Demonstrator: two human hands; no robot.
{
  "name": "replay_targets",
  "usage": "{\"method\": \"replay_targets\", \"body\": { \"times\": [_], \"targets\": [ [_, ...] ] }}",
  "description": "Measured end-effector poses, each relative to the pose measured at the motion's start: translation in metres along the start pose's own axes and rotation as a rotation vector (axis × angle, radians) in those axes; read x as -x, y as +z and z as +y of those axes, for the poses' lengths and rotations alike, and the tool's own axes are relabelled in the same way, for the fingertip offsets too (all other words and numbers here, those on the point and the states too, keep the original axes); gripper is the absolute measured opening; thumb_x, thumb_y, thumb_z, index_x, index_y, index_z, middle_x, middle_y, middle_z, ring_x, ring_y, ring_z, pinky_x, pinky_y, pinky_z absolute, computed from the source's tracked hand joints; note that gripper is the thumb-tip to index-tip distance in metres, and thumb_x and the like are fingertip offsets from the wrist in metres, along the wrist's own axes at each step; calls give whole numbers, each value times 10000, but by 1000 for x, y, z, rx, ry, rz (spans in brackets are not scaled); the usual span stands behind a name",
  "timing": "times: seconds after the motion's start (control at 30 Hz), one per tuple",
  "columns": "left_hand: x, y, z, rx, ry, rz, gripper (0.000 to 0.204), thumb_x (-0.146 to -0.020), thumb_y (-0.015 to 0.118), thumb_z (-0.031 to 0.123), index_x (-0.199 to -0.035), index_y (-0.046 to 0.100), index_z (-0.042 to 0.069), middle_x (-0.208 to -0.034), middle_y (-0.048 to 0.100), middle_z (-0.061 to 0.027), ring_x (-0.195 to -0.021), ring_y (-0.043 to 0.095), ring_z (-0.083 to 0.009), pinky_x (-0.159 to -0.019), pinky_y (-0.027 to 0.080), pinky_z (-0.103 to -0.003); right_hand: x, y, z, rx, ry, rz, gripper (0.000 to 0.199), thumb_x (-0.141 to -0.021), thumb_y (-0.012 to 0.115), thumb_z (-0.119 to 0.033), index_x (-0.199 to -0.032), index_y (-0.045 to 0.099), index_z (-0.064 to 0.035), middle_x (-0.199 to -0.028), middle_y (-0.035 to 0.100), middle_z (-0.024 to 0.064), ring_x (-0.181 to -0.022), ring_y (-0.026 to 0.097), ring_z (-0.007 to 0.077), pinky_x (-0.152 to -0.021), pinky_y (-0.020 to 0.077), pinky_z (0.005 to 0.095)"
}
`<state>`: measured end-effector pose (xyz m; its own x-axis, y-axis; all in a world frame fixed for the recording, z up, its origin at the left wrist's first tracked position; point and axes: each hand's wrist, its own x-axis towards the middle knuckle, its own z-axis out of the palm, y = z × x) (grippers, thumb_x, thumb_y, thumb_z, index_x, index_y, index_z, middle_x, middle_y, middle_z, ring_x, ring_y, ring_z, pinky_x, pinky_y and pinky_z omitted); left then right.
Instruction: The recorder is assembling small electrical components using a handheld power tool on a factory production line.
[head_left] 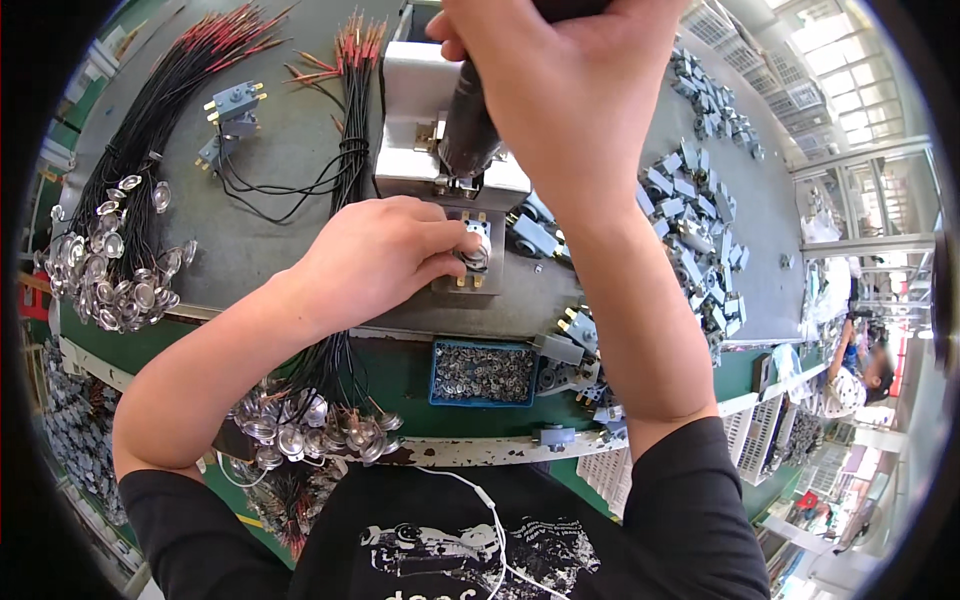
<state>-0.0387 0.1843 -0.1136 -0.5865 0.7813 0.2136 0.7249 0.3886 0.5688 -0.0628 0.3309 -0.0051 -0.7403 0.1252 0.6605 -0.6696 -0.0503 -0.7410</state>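
Fingers (pixel 448 238) of the left hand (pixel 380 250) are pinching a silver disc (pixel 482 255) over a switch (pixel 478 222).

In the head view, the disc is lying right at the fingertips, thumb and forefinger gripping its left edge; the switch is sitting on a metal block (pixel 490 284), gold prongs showing. The right hand (pixel 570 100) is gripping a black tool (pixel 468 130), which is pointing down at the fixture (pixel 420 80) just beyond the switch.

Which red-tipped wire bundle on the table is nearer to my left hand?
The right bundle, beside the silver press; the left bundle lies farther away.
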Motion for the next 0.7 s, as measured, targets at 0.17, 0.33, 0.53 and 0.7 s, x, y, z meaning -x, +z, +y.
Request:
{"method": "replay_targets", "body": {
  "times": [0.17, 0.33, 0.53, 0.7],
  "targets": [
    [7, 3, -3, 38, -46, 25, 208, -901, 744, 270, -1056, 734, 132, -873, 685, -57, -888, 687, -269, -737, 563, -404, 23, -11, -14, 26, 143, -20, 630, -905, 695, 83, -1403, 328, -33, -975, 642, 91, -810, 658, 119, -670, 555, 268],
    [5, 7, -1, 47, -40, 69, 222, -896, 757, 272, -1064, 729, 131, -848, 693, -53, -821, 695, -265, -697, 565, -395, 23, -28, -13, 39, 270, 25, 622, -865, 726, 129, -1341, 357, -28, -960, 649, 93, -776, 659, 117, -599, 540, 254],
    [3, 4, 1, 58, -25, 52, 270, -845, 815, 161, -1095, 734, 96, -861, 680, -68, -775, 679, -227, -694, 551, -358, 18, -40, 22, -44, -80, 1, 583, -865, 721, 125, -1301, 367, -30, -964, 644, 93, -782, 655, 126, -634, 554, 254],
    [5, 3, 1, 38, -40, 42, 240, -872, 783, 211, -1083, 727, 111, -859, 684, -64, -802, 687, -244, -696, 557, -375, 32, -32, 10, -71, -29, 12, 598, -867, 718, 122, -1324, 359, -22, -961, 644, 93, -794, 657, 127, -671, 554, 257]
  ]
}}
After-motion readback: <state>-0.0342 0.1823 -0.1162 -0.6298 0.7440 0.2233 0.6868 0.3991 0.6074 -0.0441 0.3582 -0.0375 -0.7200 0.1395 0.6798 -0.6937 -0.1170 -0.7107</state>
